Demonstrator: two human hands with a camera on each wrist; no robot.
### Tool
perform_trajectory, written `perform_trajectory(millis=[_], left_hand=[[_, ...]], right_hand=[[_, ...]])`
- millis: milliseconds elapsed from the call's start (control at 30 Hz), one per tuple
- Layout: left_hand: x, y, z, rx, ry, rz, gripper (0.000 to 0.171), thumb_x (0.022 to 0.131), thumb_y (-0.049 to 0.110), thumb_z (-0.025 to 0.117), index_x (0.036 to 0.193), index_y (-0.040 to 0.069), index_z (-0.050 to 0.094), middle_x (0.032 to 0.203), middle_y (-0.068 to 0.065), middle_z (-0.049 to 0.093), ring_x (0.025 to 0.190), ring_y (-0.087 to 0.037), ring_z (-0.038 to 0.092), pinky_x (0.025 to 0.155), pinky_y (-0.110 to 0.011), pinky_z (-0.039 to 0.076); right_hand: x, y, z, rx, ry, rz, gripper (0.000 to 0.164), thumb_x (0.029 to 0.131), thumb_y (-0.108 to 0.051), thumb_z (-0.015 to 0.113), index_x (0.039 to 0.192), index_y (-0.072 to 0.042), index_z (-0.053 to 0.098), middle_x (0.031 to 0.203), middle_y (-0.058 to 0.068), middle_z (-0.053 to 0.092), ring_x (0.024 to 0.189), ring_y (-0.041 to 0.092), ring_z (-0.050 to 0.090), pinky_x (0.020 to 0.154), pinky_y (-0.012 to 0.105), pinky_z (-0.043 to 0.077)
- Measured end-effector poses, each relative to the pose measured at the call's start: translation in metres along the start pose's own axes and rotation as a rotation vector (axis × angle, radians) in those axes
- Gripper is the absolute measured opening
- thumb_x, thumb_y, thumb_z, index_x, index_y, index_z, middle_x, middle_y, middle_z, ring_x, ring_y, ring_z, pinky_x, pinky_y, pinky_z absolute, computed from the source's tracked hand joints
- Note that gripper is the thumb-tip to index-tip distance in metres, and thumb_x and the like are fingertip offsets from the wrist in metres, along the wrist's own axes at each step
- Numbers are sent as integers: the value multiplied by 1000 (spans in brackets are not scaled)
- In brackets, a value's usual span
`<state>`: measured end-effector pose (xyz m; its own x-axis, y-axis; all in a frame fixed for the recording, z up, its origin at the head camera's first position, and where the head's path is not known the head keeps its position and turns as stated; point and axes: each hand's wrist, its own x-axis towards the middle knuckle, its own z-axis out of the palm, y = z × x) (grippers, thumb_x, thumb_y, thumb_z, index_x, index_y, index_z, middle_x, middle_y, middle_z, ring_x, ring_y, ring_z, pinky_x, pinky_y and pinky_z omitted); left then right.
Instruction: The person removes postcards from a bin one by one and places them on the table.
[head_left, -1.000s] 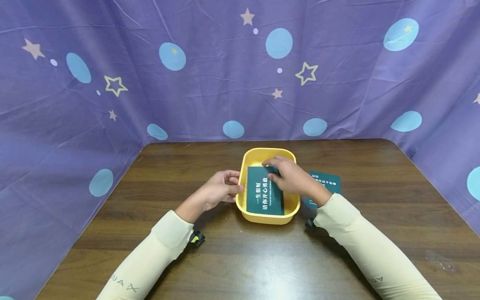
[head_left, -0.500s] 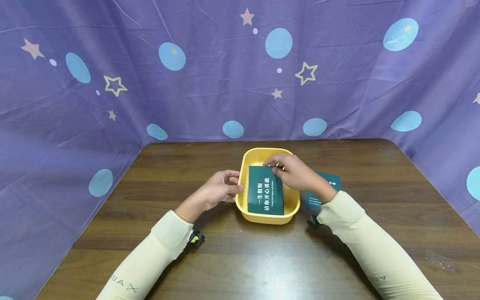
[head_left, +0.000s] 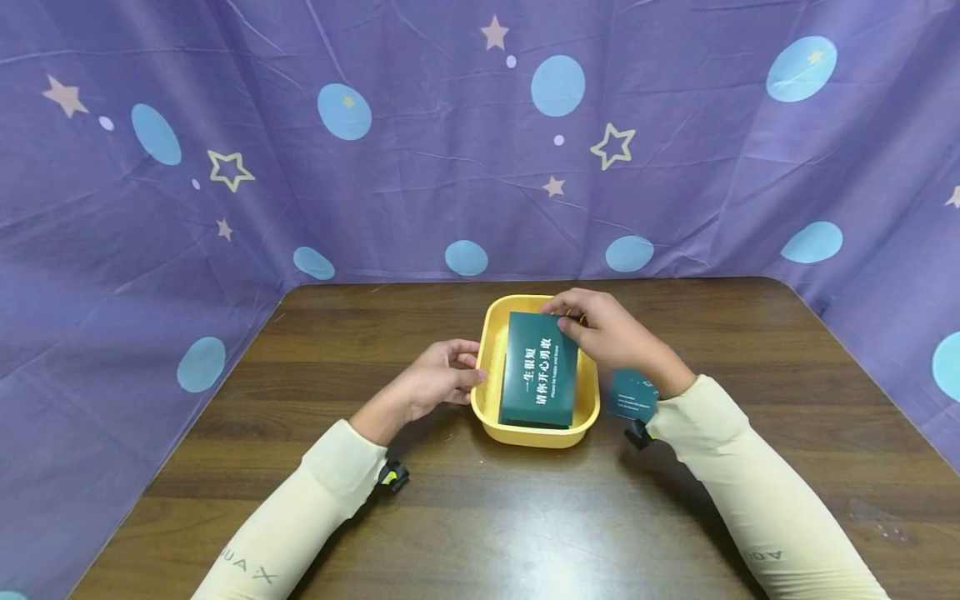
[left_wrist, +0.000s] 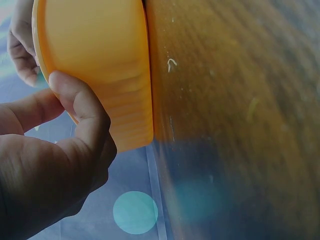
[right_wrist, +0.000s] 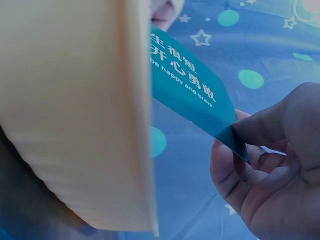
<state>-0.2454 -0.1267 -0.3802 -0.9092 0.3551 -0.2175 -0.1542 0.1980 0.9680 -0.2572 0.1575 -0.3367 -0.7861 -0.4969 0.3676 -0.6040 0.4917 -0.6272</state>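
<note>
"Card (head_left: 536,367), green with white print, where?"

"Over the yellow tub (head_left: 528,437), mostly within its rim in the head view, tilted. Can't tell if its near edge rests on something in there; a dark edge shows just below it, too thin to call"

"Right hand (head_left: 611,329)?"

"Thumb and fingers clamped on the card's far right corner, thumb on the printed face, fingers behind it, clear in the right wrist view. Corner hold probably because the tub walls leave little room at the sides; also leaves most print uncovered"

"Left hand (head_left: 435,383)?"

"At the tub's left side, thumb and a finger pinching the rim, other fingers bent, can't tell if those press. Seems there to steady the tub, which looks light and might slide"

"Anything outside?"

"Second card (head_left: 633,393), also green, on the brown table (head_left: 450,517) just right of the tub, partly hidden by the right wrist. Handy spot for that hand, I'd guess. Tub sits between the hands, so each gets at it from its own side. Purple curtain (head_left: 420,200) behind, cream sleeves (head_left: 307,500) on both arms"
</note>
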Motion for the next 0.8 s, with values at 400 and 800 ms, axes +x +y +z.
perform_trajectory(millis=[400, 800], left_hand=[[1, 2, 1, 3, 2, -12, 51, 96, -5, 62, 144, -7, 44, 114, -14, 50, 87, -22, 61, 64, -26, 58], [0, 1, 1, 4, 1, -11, 53, 96, -5, 63, 146, -7, 42, 112, -13, 50, 89, -23, 61, 66, -27, 59]], right_hand=[[-5, -3, -27, 28, 86, 64, 25, 104, 0, 53, 123, -4, 68, 110, 10, 69, 89, 22, 62, 73, 29, 54], [-10, 2, -46, 45, 195, 144, 27, 104, 0, 45, 122, -3, 65, 107, 14, 67, 86, 25, 60, 71, 26, 52]])
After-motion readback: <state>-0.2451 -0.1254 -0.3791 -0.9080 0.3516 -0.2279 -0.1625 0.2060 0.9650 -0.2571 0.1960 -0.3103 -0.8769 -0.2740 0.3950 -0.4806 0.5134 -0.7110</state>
